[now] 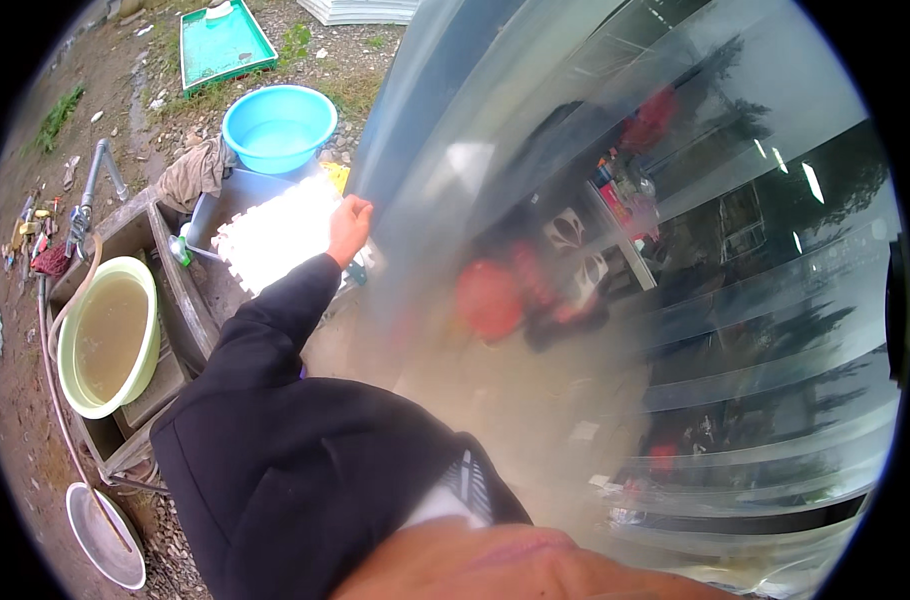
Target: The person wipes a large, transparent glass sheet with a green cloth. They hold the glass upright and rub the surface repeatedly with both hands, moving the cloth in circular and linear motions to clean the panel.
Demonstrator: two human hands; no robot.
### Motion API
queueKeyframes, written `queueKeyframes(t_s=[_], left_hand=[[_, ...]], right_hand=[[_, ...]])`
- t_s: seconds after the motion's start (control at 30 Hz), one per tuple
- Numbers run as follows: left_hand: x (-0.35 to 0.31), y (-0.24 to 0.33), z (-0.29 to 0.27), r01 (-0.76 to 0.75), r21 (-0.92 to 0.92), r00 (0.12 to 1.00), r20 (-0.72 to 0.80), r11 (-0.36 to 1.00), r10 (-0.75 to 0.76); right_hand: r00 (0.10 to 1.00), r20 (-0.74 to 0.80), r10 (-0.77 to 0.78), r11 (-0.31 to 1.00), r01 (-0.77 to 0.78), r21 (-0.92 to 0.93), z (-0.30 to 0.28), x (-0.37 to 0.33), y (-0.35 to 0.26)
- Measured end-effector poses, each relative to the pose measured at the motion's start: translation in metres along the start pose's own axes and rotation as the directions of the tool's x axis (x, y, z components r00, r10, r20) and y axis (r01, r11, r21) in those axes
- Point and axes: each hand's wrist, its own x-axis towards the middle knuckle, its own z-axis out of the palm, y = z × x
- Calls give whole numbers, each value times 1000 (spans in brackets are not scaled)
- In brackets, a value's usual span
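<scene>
My left hand (pixel 350 228), at the end of a dark sleeve, is closed at the edge of a clear plastic strip curtain (pixel 425 150) and appears to grip it. Just left of the hand is a bright white foam mat (pixel 275 240) with jigsaw-cut edges, partly washed out by glare. Part of the mat overlaps a blue-grey bin (pixel 203 212). A small yellow thing (pixel 335 176) shows behind the hand. My right hand is out of view.
A light green basin (pixel 147 330) of murky water stands in a concrete sink (pixel 180 290) beside a metal tap (pixel 83 215). Beyond are a blue basin (pixel 275 115) and a green tray (pixel 225 50). A grey bowl (pixel 103 530) lies lower left. Blurred red objects show through the curtain.
</scene>
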Motion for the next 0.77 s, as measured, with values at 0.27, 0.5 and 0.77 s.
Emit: queueKeyframes(t_s=[0.27, 0.5, 0.77], left_hand=[[60, -1, 46, 250, -69, 968, 56, 966, -246], [-26, 4, 46, 199, -159, 955, -191, 967, -228], [-161, -63, 99, 145, 51, 943, 294, 988, -154]], right_hand=[[988, -32, -153, 986, 155, 69, 3, 51, 102], [998, 21, 63, 874, -65, 482, 19, 14, 82], [911, -145, 386, 530, -90, 843, 44, -27, 96]])
